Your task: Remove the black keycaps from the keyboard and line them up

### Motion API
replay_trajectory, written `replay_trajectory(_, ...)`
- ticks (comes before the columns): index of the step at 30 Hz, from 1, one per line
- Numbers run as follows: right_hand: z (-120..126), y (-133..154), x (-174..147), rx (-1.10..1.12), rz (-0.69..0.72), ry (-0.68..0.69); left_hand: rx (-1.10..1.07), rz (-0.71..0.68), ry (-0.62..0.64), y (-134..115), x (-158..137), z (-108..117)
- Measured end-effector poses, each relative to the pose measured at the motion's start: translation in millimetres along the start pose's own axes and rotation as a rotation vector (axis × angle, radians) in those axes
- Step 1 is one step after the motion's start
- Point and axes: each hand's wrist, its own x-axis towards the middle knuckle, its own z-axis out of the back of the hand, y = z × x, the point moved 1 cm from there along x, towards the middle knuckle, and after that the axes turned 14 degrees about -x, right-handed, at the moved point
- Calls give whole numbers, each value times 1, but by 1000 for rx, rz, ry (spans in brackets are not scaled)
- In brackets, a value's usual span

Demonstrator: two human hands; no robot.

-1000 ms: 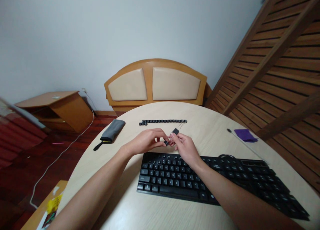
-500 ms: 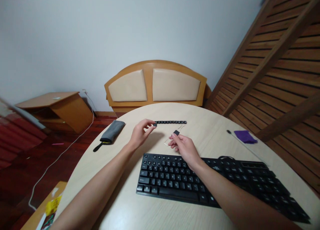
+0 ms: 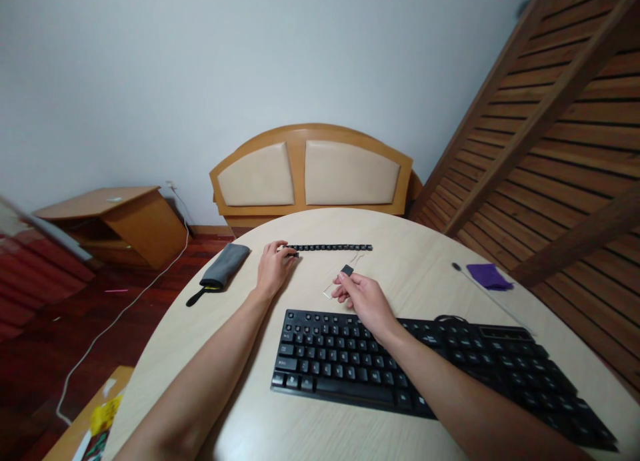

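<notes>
Prob. placing keycap w/ L hand at keycap row, beyond far L corner of keyboard; can't tell if pinching or touching. Gripping wire tool in R hand, just past keyboard. Next, prob. need to release w/o nudging keycap row.

Pale wall over a dark red floor, in soft, dim light.
From where I stand, an arched wooden headboard with 2 cream padded panels faces me at 12 o'clock; a low, open-fronted cabinet sits at 9, red fabric hangs between 8 and 9, slatted woodwork slants from 2 to 3, and a pale, round-edged table fills 6.
</notes>
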Motion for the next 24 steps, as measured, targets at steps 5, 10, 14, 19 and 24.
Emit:
replay_trajectory(5, -1, 2, -1, 2, 8, 7, 80, 13, 20, 3, 1, -3)
replay_trajectory(10, -2, 3, -1, -7, 12, 6, 111, 9, 37, -1, 1, -4)
replay_trajectory(14, -2, 4, -1, -12, 12, 13, 128, 7, 57, -5, 4, -5)
replay_trajectory(19, -2, 5, -1, -3, 5, 20, 131, 20, 47, -5, 9, -9)
replay_trajectory(24, -2, 5, -1, -9, 2, 24, 110, 47, 20, 0, 10, -12)
